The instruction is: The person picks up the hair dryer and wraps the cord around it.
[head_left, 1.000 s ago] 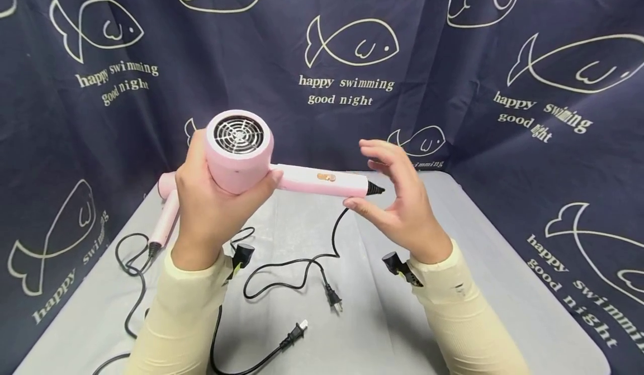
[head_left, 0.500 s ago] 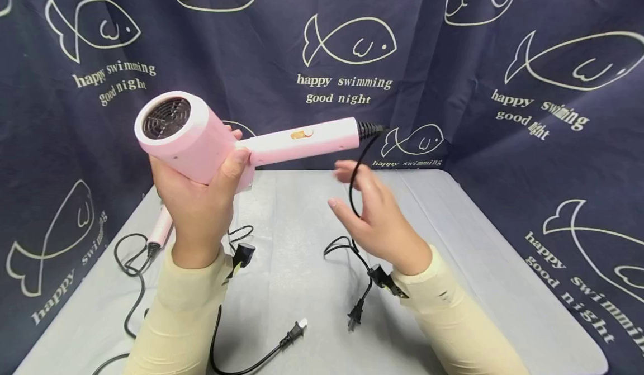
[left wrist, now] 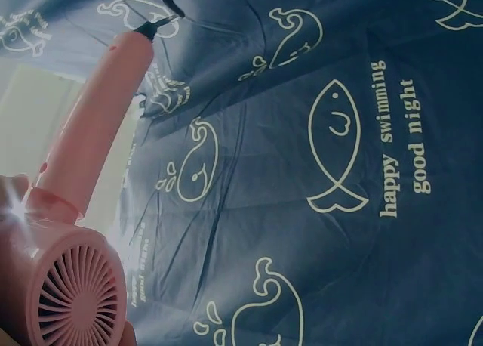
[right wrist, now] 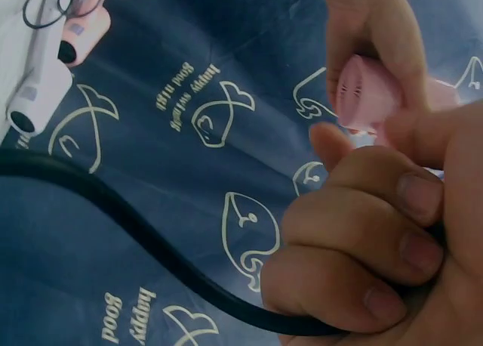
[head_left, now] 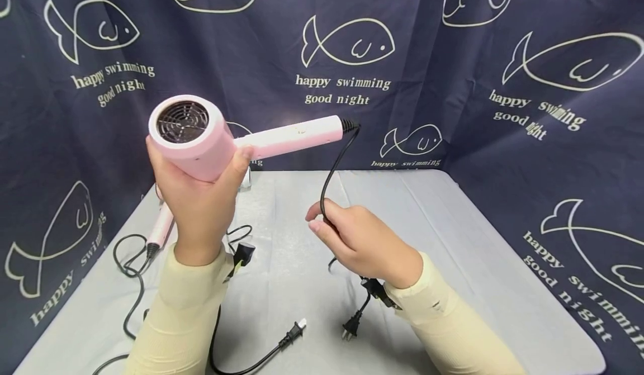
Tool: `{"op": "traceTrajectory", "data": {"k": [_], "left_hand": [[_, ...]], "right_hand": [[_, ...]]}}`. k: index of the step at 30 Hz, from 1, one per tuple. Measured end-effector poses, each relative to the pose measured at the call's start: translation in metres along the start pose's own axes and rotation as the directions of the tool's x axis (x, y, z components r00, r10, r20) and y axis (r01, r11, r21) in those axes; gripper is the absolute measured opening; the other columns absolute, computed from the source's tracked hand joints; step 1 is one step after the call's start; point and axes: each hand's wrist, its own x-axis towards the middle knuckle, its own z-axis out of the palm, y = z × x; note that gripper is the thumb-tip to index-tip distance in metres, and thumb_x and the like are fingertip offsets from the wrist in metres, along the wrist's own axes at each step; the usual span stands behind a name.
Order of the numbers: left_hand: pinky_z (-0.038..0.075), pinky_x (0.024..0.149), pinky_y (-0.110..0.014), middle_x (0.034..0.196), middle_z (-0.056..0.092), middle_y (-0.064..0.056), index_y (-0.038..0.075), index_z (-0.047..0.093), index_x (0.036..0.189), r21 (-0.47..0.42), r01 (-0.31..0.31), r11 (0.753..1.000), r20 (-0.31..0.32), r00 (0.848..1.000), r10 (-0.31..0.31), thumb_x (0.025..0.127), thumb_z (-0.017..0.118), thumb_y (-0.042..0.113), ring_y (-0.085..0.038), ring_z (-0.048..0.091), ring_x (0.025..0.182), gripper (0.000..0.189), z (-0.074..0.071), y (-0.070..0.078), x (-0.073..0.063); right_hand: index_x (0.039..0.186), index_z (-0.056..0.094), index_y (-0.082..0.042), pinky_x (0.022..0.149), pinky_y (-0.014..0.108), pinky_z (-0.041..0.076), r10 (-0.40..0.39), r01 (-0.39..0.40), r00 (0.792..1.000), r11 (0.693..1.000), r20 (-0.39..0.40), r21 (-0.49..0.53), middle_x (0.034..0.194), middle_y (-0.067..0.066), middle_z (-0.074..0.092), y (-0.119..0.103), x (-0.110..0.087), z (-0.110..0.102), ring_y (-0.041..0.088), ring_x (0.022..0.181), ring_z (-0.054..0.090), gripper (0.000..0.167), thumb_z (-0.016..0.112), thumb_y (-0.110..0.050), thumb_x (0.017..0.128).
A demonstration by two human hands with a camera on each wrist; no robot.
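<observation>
A pink hair dryer [head_left: 289, 139] is held up in the air by my left hand [head_left: 197, 213], which grips it round the barrel with the thumb near the handle joint. Its round grille faces up toward the head camera, and the handle points right. From the handle's end a black cord [head_left: 329, 174] hangs down to my right hand [head_left: 372, 243]. That hand's fingers [right wrist: 355, 233] curl round the cord in the right wrist view. Below the right wrist lies the cord's two-pin plug [head_left: 351, 327]. The left wrist view shows the dryer's slotted round end [left wrist: 81, 297].
A second pink hair dryer [head_left: 161, 227], partly hidden by my left arm, lies on the grey table [head_left: 483, 285]. The right wrist view also shows a white hair dryer [right wrist: 44, 89]. Another plug [head_left: 293, 335] lies at the front. Dark blue curtains [head_left: 347, 6] surround the table.
My left hand has raised the dryer, moved it left and tilted its handle upward. The right hand has come down and left from the handle's end and closed round the cord, whose plug shifted.
</observation>
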Motion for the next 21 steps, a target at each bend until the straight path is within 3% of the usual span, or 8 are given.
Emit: {"op": "traceTrajectory", "data": {"k": [4,7,12,16,21], "left_hand": [[0.047,0.104,-0.036,0.118,0.066,-0.004,0.002,0.055,0.126,0.123,0.002,0.992,0.029,1.000,-0.006,0.065,0.087,0.000,-0.026,0.061,0.113,0.069,-0.002,-0.003,-0.001],[0.047,0.103,-0.034,0.117,0.066,0.001,-0.001,0.057,0.124,0.195,-0.034,0.980,0.068,0.997,0.021,0.066,0.085,-0.001,-0.023,0.061,0.113,0.064,-0.003,-0.004,-0.001],[0.048,0.099,-0.029,0.114,0.068,-0.008,-0.008,0.058,0.123,0.329,-0.086,0.940,0.154,0.987,0.036,0.067,0.080,0.000,-0.019,0.062,0.108,0.060,-0.005,-0.005,-0.002],[0.048,0.094,-0.026,0.111,0.068,-0.014,-0.007,0.059,0.123,0.374,-0.080,0.924,0.223,0.975,-0.005,0.065,0.078,0.000,-0.016,0.062,0.101,0.061,-0.006,-0.006,-0.003],[0.048,0.087,-0.023,0.108,0.070,-0.004,0.002,0.063,0.122,0.417,-0.029,0.909,0.278,0.956,-0.097,0.062,0.081,-0.001,-0.012,0.061,0.094,0.063,-0.009,-0.013,-0.003]], "right_hand": [[0.108,0.061,-0.014,0.066,0.019,0.049,-0.061,0.060,0.998,0.998,-0.024,-0.032,0.071,-0.013,0.049,-0.001,-0.004,-0.008,0.000,0.061,0.045,0.014,0.048,-0.020,0.109],[0.103,0.060,-0.014,0.062,0.019,0.045,-0.085,0.082,0.995,0.995,-0.047,-0.058,0.070,-0.012,0.046,0.000,-0.007,-0.014,0.001,0.060,0.042,0.012,0.049,-0.018,0.109],[0.097,0.055,-0.015,0.056,0.018,0.039,-0.088,0.081,0.992,0.993,-0.085,-0.089,0.070,-0.011,0.043,0.003,-0.010,-0.025,0.001,0.059,0.038,0.014,0.050,-0.020,0.109],[0.095,0.053,-0.015,0.055,0.018,0.035,-0.082,0.070,0.987,0.993,-0.136,-0.091,0.070,-0.009,0.040,0.008,-0.012,-0.034,0.002,0.058,0.034,0.014,0.051,-0.018,0.108],[0.097,0.058,-0.015,0.054,0.019,0.030,-0.042,0.027,0.981,0.996,-0.189,-0.081,0.068,-0.009,0.035,0.016,-0.015,-0.046,0.002,0.058,0.029,0.010,0.055,-0.013,0.106]]}}
